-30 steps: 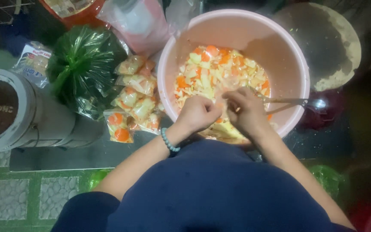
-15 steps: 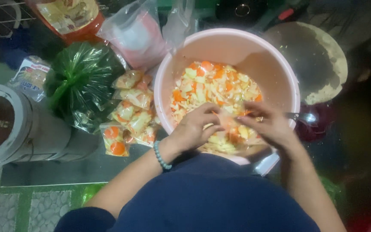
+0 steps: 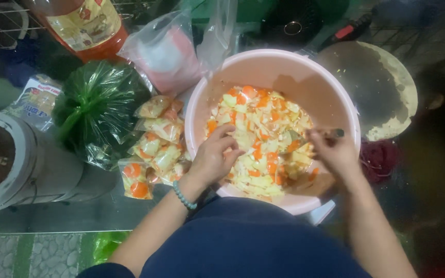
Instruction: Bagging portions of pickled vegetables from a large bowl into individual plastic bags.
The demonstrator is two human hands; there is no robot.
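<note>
basin (image 3: 336, 87): big pink round tub, right-centre of the worktop, near edge against the person's lap; close in so both hands reach inside without stretching.
mix (image 3: 263, 139): chopped pale and orange vegetable pieces, heaped across the basin floor, thicker toward the near wall.
left hand (image 3: 215, 157): over the basin's left rim, fingers curled and half closed, tips down in the mix; whether it pinches any pieces, cannot tell. Beaded bracelet (image 3: 184, 195) on the wrist.
right hand (image 3: 336, 149): inside the basin at the right wall, closed round a thin dark handle (image 3: 330, 133) that runs in toward the mix; working end buried, looks like a spoon or scoop, can't tell which.
packets (image 3: 155, 141): small clear bags already filled with the same mix, piled just beside the basin's left rim, an easy drop spot for the left hand.
green bag (image 3: 96, 110): knotted, left of the packets, touching them.
tin (image 3: 16, 162): round, lying at the worktop's left edge.
board (image 3: 382, 87): round, dark, worn, behind the basin's right side, out of the way.
bottle (image 3: 86, 25): orange, far left corner.
</note>
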